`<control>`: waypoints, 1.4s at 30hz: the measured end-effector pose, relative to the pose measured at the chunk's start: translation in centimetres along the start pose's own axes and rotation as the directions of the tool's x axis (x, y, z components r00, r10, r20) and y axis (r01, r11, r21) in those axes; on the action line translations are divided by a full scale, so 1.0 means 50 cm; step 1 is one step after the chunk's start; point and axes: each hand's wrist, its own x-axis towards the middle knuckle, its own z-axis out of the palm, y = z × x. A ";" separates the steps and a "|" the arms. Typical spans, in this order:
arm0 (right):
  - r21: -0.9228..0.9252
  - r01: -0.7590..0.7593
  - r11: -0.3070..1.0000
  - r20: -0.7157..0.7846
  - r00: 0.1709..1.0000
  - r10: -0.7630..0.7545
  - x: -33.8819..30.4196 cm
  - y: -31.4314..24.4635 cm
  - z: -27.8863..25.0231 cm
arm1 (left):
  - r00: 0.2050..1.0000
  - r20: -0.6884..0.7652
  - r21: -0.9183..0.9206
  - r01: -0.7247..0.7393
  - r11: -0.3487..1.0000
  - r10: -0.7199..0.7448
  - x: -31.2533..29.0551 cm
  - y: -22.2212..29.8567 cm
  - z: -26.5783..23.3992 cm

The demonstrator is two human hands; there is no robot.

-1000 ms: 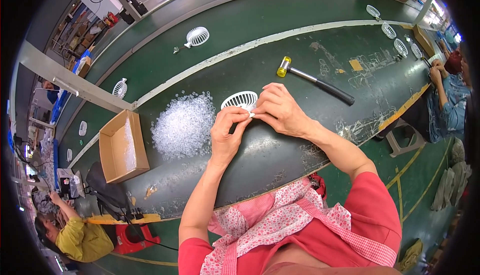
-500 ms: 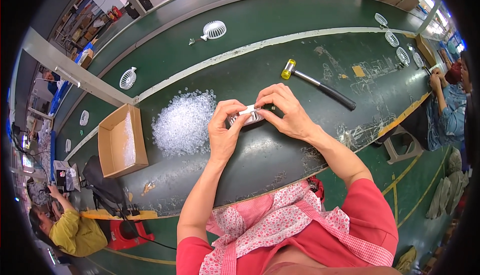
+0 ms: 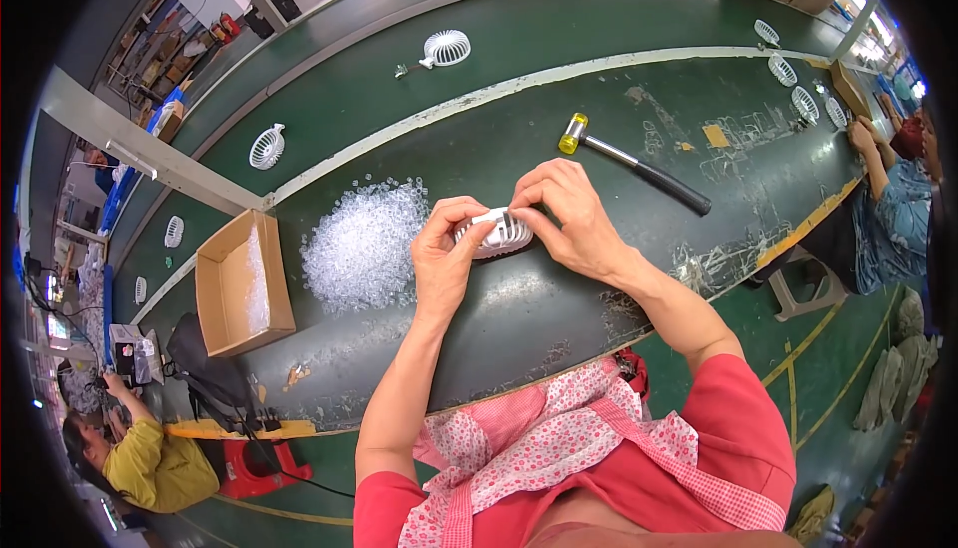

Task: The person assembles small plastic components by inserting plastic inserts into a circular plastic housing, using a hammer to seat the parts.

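Observation:
Just right of a heap of small clear plastic pieces (image 3: 364,249), a white slotted plastic housing (image 3: 509,237), like a small fan's guard, is tilted with its slots facing me. My left hand (image 3: 445,254) grips its left end, with the thumb across the upper edge. The fingers of my right hand (image 3: 574,219) pinch at its upper right edge; whether a small piece is between the fingertips is hidden. Beyond my right hand lies a hammer (image 3: 644,169) with a yellow-faced head and black handle.
An open cardboard box (image 3: 215,293) stands left of the heap. Similar white housings (image 3: 446,48) lie on the green conveyor belt (image 3: 339,79) beyond the pale rail (image 3: 399,134). A person in yellow (image 3: 160,458) sits at left, another in blue (image 3: 888,214) at right.
The white housing has tipped so more of its slotted side shows between my hands. My right fingertips have shifted slightly up. Housings on the belt have moved rightward.

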 end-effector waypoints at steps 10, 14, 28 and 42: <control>-0.013 0.006 1.000 0.015 1.000 -0.006 -0.003 -0.001 0.001 | 0.956 0.001 -0.404 0.268 0.875 -0.292 -0.004 0.001 0.003; -0.029 0.000 1.000 0.008 1.000 0.000 -0.003 -0.002 0.003 | 0.950 0.020 -0.413 0.291 0.863 -0.311 -0.004 0.003 0.007; 0.060 -0.063 0.996 0.124 0.991 0.055 -0.002 -0.004 -0.009 | 1.000 0.017 0.017 -0.016 1.000 0.016 -0.003 0.011 0.005; 0.026 0.079 0.997 -0.013 0.997 -0.078 -0.014 0.007 0.019 | 0.996 0.019 0.073 -0.093 0.993 0.092 -0.001 0.000 0.010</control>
